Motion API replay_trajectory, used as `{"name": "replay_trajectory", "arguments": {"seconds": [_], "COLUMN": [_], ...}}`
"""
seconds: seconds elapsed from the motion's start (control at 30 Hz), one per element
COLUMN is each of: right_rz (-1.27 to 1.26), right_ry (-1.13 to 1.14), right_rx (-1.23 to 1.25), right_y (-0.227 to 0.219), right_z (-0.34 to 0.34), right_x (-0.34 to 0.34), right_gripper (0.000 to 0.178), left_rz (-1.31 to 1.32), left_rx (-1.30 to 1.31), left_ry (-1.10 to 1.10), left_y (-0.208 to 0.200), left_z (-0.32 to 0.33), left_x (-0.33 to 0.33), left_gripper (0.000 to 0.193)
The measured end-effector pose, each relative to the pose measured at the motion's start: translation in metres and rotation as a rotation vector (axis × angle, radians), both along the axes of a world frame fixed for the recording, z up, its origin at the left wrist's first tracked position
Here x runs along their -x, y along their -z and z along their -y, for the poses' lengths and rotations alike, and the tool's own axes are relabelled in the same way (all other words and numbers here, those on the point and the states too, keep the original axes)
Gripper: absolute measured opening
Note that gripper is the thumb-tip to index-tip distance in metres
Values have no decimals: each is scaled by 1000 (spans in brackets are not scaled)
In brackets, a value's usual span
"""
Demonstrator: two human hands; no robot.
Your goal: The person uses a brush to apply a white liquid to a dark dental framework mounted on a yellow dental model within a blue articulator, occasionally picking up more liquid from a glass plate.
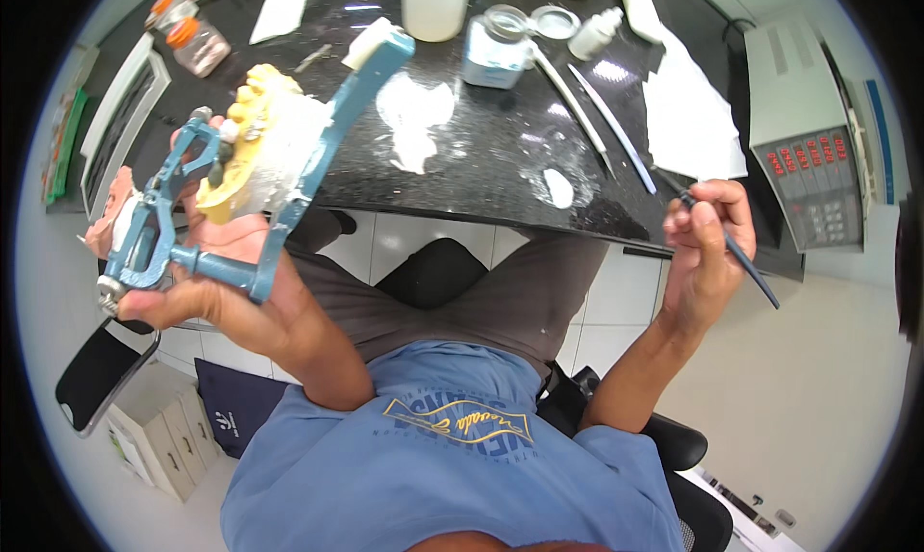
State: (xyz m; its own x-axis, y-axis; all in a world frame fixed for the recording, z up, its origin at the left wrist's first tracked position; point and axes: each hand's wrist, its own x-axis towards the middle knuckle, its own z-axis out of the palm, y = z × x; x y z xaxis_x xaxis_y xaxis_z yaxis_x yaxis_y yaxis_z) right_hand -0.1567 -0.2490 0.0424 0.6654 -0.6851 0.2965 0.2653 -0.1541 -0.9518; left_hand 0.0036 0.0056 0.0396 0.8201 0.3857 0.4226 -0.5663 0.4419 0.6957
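My left hand point(217, 287) grips a blue metal dental articulator point(289, 181), held up and tilted in front of the black counter. A yellow plaster tooth model point(252, 138) set in white plaster sits clamped inside its frame. My right hand point(707, 249) is off to the right, level with the counter's front edge, fingers closed around a thin dark brush or stylus point(736, 249) that slants down to the right. The two hands are well apart.
The black speckled counter point(481, 162) carries white powder smears, a glass jar point(496, 47), its lid point(555, 21), a small dropper bottle point(594, 32), long thin tools point(602, 124), white paper point(688, 104) and a white cup point(435, 3). A grey device with red buttons point(804, 138) stands at right.
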Motion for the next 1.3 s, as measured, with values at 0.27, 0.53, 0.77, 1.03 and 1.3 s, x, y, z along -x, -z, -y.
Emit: {"name": "replay_trajectory", "arguments": {"seconds": [0.27, 0.53, 0.77, 1.03, 1.3], "right_rz": [-180, -161, -205, -210, -208], "right_ry": [-257, -307, -301, -305, -278], "right_rx": [75, 90, 151, 169, 167], "right_y": [12, 18, 23, 20, 18], "right_z": [12, 12, 16, 13, 10], "right_x": [-2, -5, -3, -6, -5], "right_gripper": [9, 8, 13, 14, 14], "left_rz": [39, -33, -46, -82, -70], "left_rx": [-71, -128, -109, -113, -135], "left_ry": [-62, -35, -65, -49, -60], "left_y": [6, 5, 5, 3, 1], "left_z": [21, 18, 31, 33, 33], "left_x": [3, 10, 8, 10, 13], "left_gripper": [66, 60, 74, 108, 111]}}
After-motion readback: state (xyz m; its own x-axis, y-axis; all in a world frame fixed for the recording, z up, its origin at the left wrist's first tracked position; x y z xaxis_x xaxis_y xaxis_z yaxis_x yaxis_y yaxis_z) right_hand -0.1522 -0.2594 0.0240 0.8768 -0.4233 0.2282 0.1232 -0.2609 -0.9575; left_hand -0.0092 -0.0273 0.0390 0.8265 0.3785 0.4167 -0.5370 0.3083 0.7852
